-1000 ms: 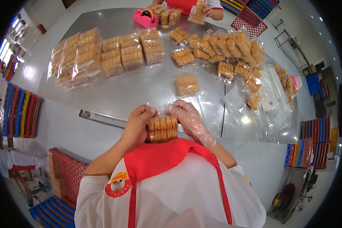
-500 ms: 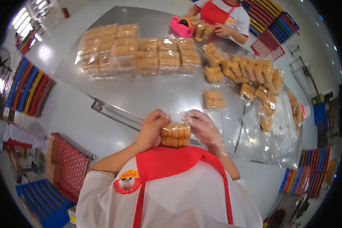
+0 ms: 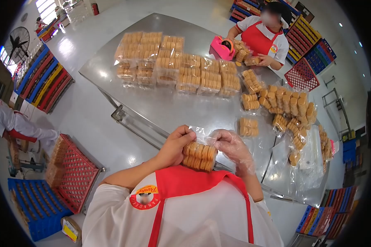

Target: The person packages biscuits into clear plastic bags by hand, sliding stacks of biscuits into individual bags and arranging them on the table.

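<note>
A clear plastic bag of round biscuits [image 3: 199,157], packed in rows, hangs just in front of my apron. My bare left hand [image 3: 176,143] pinches its upper left side. On the other side, my right hand [image 3: 234,149], in a clear plastic glove, has its fingers closed on the bag's top right corner. The loose plastic at the mouth is stretched between both hands. Beyond my right hand, another bag of biscuits [image 3: 248,127] lies by itself on the steel table [image 3: 152,107].
Stacked biscuit bags [image 3: 169,61] stand across the far left of the table. A pile of bags [image 3: 290,103] and loose clear plastic [image 3: 294,177] lie to the right. Opposite, a co-worker [image 3: 261,39] handles bags beside a pink tape dispenser [image 3: 222,48]. A red crate [image 3: 80,177] is at lower left.
My view has tilted up, showing more of the co-worker and the far room. Both hands still grip the biscuit bag, and its plastic mouth is now drawn up between them.
</note>
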`<state>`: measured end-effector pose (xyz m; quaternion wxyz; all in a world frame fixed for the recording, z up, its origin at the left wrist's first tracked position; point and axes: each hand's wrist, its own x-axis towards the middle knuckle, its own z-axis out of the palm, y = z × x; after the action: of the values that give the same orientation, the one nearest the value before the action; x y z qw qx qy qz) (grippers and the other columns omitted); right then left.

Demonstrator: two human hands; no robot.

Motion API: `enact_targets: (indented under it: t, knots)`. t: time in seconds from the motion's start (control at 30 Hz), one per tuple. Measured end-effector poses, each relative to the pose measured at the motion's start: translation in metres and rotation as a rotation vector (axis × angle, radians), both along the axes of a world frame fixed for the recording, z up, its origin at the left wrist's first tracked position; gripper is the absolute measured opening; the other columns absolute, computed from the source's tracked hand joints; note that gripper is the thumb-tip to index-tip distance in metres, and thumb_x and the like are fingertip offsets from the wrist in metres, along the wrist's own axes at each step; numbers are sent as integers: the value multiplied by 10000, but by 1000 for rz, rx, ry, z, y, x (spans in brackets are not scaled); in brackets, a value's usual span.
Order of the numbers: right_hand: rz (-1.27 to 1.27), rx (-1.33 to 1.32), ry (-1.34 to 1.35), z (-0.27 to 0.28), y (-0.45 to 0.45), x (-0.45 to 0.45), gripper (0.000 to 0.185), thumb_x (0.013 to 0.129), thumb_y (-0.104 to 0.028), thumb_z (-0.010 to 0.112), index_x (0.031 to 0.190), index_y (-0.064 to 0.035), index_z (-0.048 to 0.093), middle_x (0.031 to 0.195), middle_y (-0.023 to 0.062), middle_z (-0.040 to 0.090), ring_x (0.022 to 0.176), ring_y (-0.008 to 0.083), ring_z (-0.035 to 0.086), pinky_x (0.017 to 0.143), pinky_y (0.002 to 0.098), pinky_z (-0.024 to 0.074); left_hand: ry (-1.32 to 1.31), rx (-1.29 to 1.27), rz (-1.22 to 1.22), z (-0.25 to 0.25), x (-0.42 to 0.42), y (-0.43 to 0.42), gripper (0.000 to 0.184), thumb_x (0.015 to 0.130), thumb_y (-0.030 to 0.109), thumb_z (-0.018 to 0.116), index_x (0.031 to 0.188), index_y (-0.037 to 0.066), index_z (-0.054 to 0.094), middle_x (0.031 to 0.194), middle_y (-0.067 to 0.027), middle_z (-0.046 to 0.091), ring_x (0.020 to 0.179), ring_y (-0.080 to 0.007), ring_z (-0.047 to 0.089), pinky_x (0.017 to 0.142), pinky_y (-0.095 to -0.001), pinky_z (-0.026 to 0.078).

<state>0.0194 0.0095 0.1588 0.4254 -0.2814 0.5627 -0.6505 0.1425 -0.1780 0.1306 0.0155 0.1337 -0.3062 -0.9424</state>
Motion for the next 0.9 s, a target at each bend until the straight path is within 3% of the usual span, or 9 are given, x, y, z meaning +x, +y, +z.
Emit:
enact_targets:
  t: [0.1, 0.2, 0.33, 0.43, 0.5, 0.67, 0.77, 0.9]
  knots:
    - [42, 60, -12, 3, -9, -1, 178, 916, -208, 678, 927, -35, 637, 817, -21, 578, 742, 79, 518, 685, 246, 443, 55, 31, -83, 6, 3, -11, 44, 951, 87, 618, 973, 58, 593, 915, -26, 610, 837, -109, 583, 766, -272, 491]
    - [30, 139, 91, 19, -24, 7, 185, 923, -217, 672, 914, -36, 635, 803, -22, 573, 728, 85, 522, 669, 250, 443, 47, -232, -344, 11, -2, -37, 65, 932, 101, 663, 934, 42, 637, 942, -20, 613, 825, -111, 603, 735, -250, 488]
    - [-49, 137, 207, 20, -35, 9, 186, 931, -217, 664, 933, -33, 635, 860, -4, 611, 793, 101, 567, 734, 262, 476, 267, -576, -170, 20, -6, -49, 77, 914, 98, 686, 881, 29, 678, 907, -17, 606, 780, -102, 591, 702, -247, 473]
    - [-190, -144, -88, 22, -51, 32, 158, 931, -173, 657, 954, -19, 630, 947, 22, 643, 881, 115, 588, 826, 270, 487, 340, -825, 68, 25, -3, -44, 85, 910, 105, 688, 885, 24, 687, 874, -24, 587, 760, -104, 580, 690, -254, 464]
    - [-144, -79, -105, 15, -42, 30, 145, 934, -132, 649, 1010, -11, 618, 1004, 47, 655, 941, 125, 595, 886, 277, 483, 397, -971, 150, 23, 0, -41, 92, 909, 116, 689, 894, 25, 690, 853, -29, 568, 755, -110, 573, 689, -264, 460]
    - [-177, 41, 98, -4, -32, 22, 151, 970, -149, 617, 1051, -22, 608, 985, 45, 647, 924, 117, 589, 867, 280, 486, 184, -813, 249, 11, 9, -19, 81, 889, 83, 692, 866, 6, 695, 841, -33, 544, 816, -122, 547, 750, -270, 443]
    - [-205, 16, -143, -10, -33, 26, 168, 994, -181, 593, 1033, -17, 607, 957, 38, 645, 905, 113, 585, 842, 281, 492, 136, -716, 222, 12, 7, -17, 92, 891, 88, 688, 873, -2, 699, 845, -35, 540, 812, -127, 535, 757, -271, 439]
    - [-228, 83, -152, 0, -36, 37, 203, 1004, -224, 582, 1011, -24, 610, 931, 36, 646, 884, 117, 587, 812, 296, 507, 108, -744, 191, 11, 6, -15, 133, 898, 128, 693, 886, -4, 706, 861, -41, 544, 821, -135, 541, 765, -277, 444]
